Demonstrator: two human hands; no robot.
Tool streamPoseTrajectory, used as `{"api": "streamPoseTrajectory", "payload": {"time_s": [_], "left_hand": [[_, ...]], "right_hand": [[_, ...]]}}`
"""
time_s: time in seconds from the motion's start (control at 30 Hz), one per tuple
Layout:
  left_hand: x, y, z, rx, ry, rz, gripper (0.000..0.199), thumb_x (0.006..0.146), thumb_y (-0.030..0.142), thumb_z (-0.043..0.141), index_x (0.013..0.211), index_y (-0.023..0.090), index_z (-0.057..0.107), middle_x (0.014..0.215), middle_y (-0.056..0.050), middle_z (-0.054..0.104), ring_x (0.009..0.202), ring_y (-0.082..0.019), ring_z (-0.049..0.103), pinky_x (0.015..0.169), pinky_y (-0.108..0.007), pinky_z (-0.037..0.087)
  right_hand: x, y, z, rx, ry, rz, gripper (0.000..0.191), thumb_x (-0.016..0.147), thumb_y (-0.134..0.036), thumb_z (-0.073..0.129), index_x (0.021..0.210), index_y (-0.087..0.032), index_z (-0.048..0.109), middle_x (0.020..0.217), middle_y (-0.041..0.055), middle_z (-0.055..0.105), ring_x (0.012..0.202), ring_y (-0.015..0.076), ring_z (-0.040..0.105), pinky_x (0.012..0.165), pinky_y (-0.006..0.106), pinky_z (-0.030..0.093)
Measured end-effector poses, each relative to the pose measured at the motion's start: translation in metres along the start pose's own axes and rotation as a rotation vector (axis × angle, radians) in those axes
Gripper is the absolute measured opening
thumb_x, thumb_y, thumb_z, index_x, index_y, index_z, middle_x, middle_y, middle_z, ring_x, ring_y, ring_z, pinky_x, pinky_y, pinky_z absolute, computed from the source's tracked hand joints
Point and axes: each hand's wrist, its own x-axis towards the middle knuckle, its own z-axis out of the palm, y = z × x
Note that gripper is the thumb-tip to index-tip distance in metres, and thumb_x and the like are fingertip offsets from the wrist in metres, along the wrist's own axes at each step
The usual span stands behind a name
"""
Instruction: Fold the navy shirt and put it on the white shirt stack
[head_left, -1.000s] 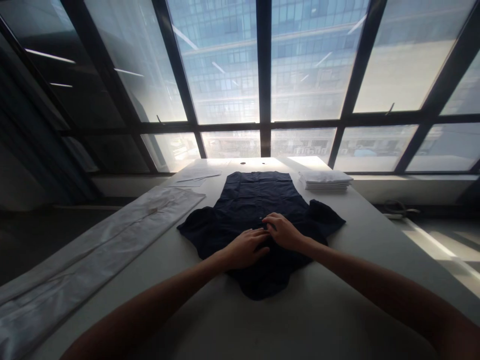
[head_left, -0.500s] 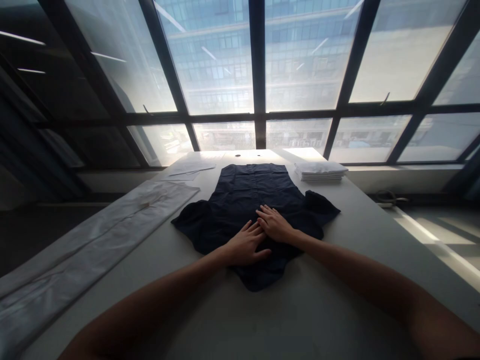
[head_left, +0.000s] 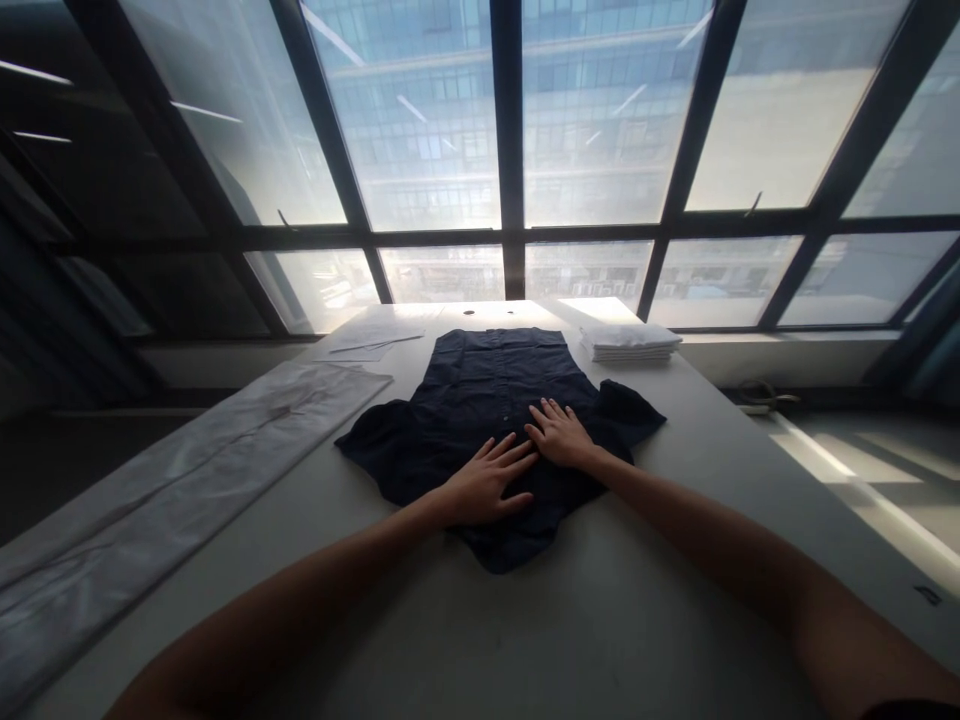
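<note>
A dark navy button-up shirt (head_left: 495, 370) lies spread on the white table (head_left: 480, 640), its short sleeves out to either side and its curved hem toward me. A row of buttons runs up its middle. My left hand (head_left: 491, 482) rests flat on the lower part of the shirt with its fingers spread. Just right of it and a little farther away, my right hand (head_left: 561, 435) also lies palm down on the cloth, fingers extended. Neither hand grasps the fabric. The fingertips of the left hand come close to the right hand.
Along the left side lies a long strip of shiny whitish material (head_left: 187, 480), with some white sheets (head_left: 367, 345) beyond it. A stack of folded white cloth (head_left: 630, 343) sits at the far right. Large dark-framed windows (head_left: 510, 150) stand behind the table.
My right hand has slid slightly to the right across the shirt, away from the left hand. The left hand stays nearly in place. The whole view has shifted slightly.
</note>
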Motion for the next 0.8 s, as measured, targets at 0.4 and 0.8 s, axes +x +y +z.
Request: {"api": "streamPoseTrajectory", "payload": {"time_s": [0.4,0.8], "left_hand": [[-0.001,0.002,-0.003,-0.018,-0.024,-0.007,0.072,0.099,0.067,0.04,0.161,0.032,0.027,0.168,-0.001,0.02,0.156,-0.032,0.008,0.125,-0.056,0.009],[-0.001,0.0,0.0,-0.01,-0.011,0.002,0.072,0.099,0.069,0.04,0.161,0.035,0.027,0.168,-0.001,0.021,0.156,-0.032,0.01,0.125,-0.056,0.01]], "right_hand": [[0.001,0.113,-0.024,-0.118,0.047,0.204,0.076,0.104,-0.057,0.019,0.161,-0.008,0.026,0.168,0.0145,0.02,0.156,0.0256,0.014,0.125,0.045,0.012],[-0.005,0.137,-0.033,-0.191,0.363,0.309,0.066,0.103,-0.044,0.026,0.157,-0.006,0.034,0.166,0.0205,0.024,0.156,0.0309,0.014,0.122,0.058,0.014]]}}
